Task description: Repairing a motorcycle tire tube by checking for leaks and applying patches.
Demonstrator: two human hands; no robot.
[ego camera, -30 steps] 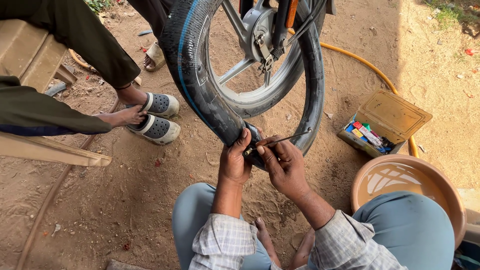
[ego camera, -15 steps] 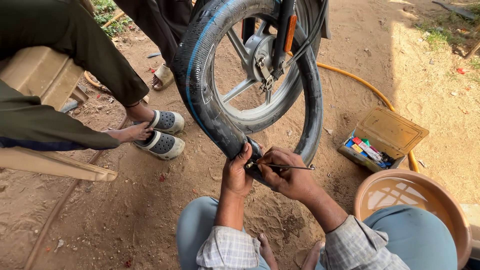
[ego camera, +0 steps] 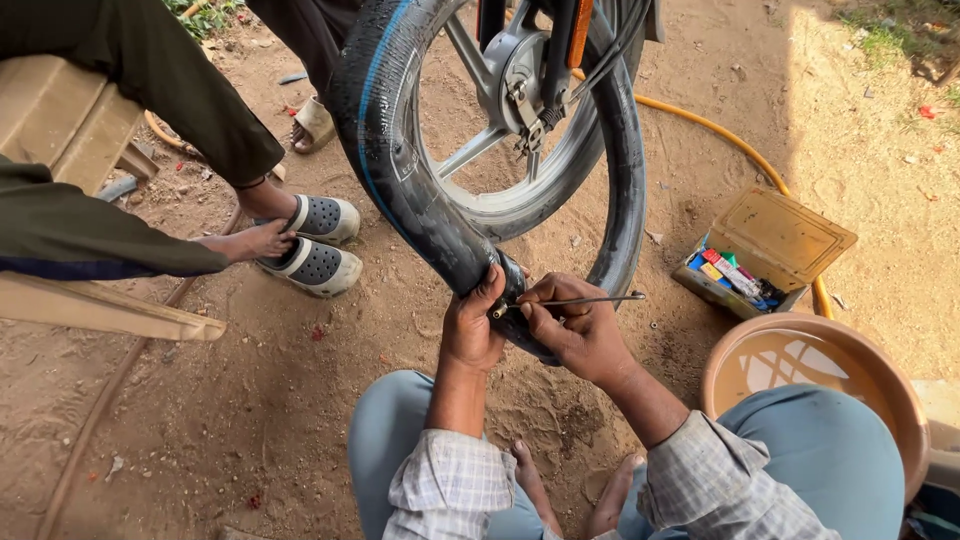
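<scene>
left hand point(ego camera: 472, 325) fingers grip black tube point(ego camera: 400, 180) at frame centre; right hand point(ego camera: 575, 325) fingers pinch thin metal tool point(ego camera: 590, 299). better keep tube steady, tool straight.

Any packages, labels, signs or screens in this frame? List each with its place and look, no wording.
Open tan cardboard box: on the dirt to the right of the wheel, lid flapped back, rectangular, worn.
Small colourful packets: inside that box, flat pieces in blue, red, yellow and green.
Pale moulded marking on the black rubber tyre: on the sidewall at the left of the wheel, too small to make out.
No signs or screens show.
</scene>
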